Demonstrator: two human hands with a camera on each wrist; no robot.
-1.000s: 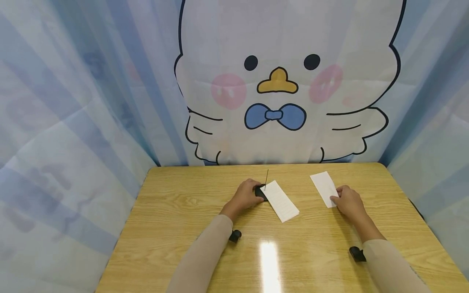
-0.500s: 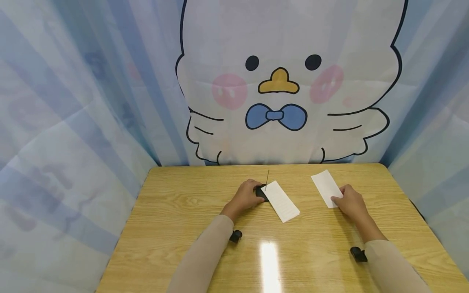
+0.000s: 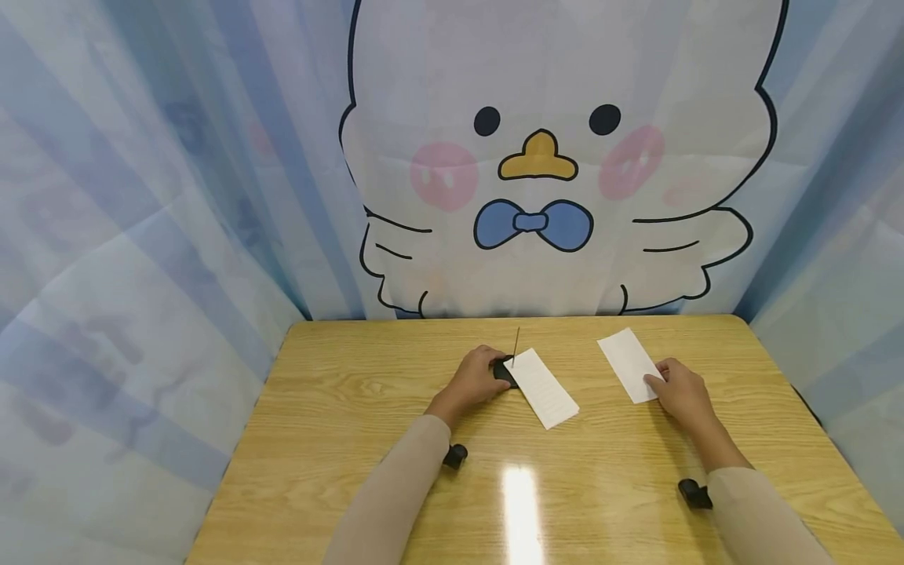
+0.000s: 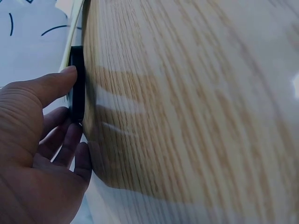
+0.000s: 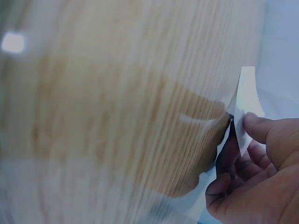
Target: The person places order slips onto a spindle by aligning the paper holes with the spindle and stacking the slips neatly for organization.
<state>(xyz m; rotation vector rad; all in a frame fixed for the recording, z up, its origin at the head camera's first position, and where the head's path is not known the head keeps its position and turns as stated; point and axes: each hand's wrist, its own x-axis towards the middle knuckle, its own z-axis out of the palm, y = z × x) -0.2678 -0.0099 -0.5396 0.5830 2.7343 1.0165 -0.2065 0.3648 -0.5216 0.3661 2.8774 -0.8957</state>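
My left hand (image 3: 475,378) grips the black base (image 3: 502,375) of a paper spike by its left side. In the left wrist view the thumb lies on top of the dark base (image 4: 79,88), the fingers at its edge. A thin upright rod (image 3: 517,344) rises from it, through the upper end of some white printed slips (image 3: 545,392) that slant down to the right. Farther right, my right hand (image 3: 681,390) pinches one white paper slip (image 3: 625,364) by its near right edge. The right wrist view shows the slip (image 5: 246,100) between thumb and fingers, raised off the table.
Both hands work over a glossy wood-grain table (image 3: 339,471) with a bright light reflection (image 3: 521,510) near the front. Behind its far edge hangs a curtain (image 3: 452,275) printed with a cartoon bird. Black cameras (image 3: 455,456) are worn at both wrists.
The right hand and its slip have shifted very slightly, with the thumb a little farther right. The left hand stays on the spike's base.
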